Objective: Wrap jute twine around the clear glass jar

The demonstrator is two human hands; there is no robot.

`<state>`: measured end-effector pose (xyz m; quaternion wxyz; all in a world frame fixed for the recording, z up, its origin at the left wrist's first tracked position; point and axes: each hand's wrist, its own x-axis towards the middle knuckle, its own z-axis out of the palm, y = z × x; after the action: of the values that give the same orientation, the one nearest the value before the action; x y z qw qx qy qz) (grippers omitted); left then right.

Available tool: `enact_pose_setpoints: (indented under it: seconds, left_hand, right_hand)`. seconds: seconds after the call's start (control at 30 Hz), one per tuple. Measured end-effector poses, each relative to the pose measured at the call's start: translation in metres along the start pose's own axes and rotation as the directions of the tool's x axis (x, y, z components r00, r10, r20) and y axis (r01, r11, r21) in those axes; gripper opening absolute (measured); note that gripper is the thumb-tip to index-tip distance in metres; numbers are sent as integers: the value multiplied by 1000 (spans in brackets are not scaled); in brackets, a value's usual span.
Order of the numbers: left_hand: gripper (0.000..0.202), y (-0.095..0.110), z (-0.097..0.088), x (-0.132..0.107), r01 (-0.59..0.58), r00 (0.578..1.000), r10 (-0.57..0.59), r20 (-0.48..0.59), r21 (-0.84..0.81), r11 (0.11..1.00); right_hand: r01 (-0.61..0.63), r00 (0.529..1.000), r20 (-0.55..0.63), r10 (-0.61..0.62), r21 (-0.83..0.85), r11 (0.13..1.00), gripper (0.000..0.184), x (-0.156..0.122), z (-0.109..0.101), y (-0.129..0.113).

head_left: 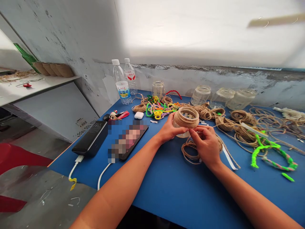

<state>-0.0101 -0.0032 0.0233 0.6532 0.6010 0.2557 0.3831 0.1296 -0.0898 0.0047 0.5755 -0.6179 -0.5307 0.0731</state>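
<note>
A glass jar (186, 119) has jute twine wound around its neck and upper part, while its lower glass shows bare. My left hand (169, 129) is closed around the jar's left side, thumb across the front. At the jar's lower right, my right hand (207, 143) pinches the jute twine (190, 152) close to the wrapped band. Loose loops of that twine hang below and lie on the blue table under my right hand. A white strip (229, 156) lies just right of my right hand.
Twine coils (225, 122), pipe cleaners (158, 108) and several glass jars (201, 94) fill the back. A green pipe-cleaner loop (274, 152) lies right. Plastic bottles (122, 86), a phone (133, 143) and a black power bank (91, 138) with cables stand or lie left.
</note>
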Motion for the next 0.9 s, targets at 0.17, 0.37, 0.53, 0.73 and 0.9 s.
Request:
enact_pose_setpoints:
  seconds: [0.17,0.37,0.53,0.73,0.9]
  left_hand:
    - [86,-1,3,0,-66,998,66,12,4,998]
    - [84,-1,4,-1,-97,995,96,37,26,995]
    - [90,-3,4,-1,-95,995,94,32,40,995]
    - [95,-6,3,0,-90,995,88,45,28,996]
    - [97,-10,1,1,-95,995,94,44,28,995]
  right_hand:
    - [-11,1000,-7,11,-8,1000,37,0,0,0]
    - [-11,1000,-26,11,-22,1000,36,0,0,0]
    - [-6,999,-31,5,-32,999,37,0,0,-1]
    - [6,999,-31,-7,-29,1000,36,1,0,0]
    - [6,999,-35,-7,-38,999,37,0,0,2]
